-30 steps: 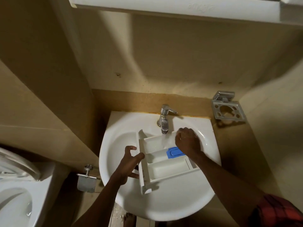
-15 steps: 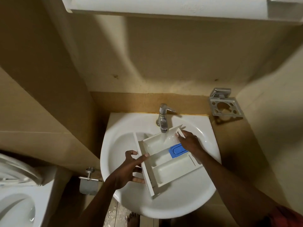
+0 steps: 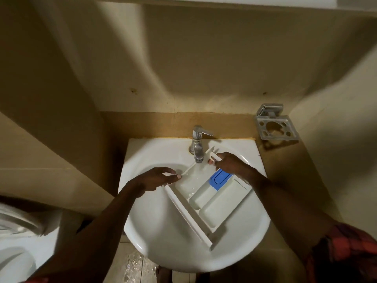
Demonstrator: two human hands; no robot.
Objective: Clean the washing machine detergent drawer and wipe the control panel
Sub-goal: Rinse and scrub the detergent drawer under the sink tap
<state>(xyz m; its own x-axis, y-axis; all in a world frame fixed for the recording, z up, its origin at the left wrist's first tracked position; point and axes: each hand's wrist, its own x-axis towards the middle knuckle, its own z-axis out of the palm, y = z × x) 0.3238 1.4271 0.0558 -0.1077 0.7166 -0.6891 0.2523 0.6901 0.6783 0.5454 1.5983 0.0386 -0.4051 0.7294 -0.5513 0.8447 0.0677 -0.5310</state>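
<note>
Now your left hand (image 3: 155, 179) pinches the drawer (image 3: 206, 198) left of the tap (image 3: 197, 144); your right hand (image 3: 229, 163) grips its end beside the tap.

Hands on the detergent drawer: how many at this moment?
2. The left hand holds the detergent drawer at its front-panel end; the right hand pinches its back corner beside the tap. Both show plainly.
</note>
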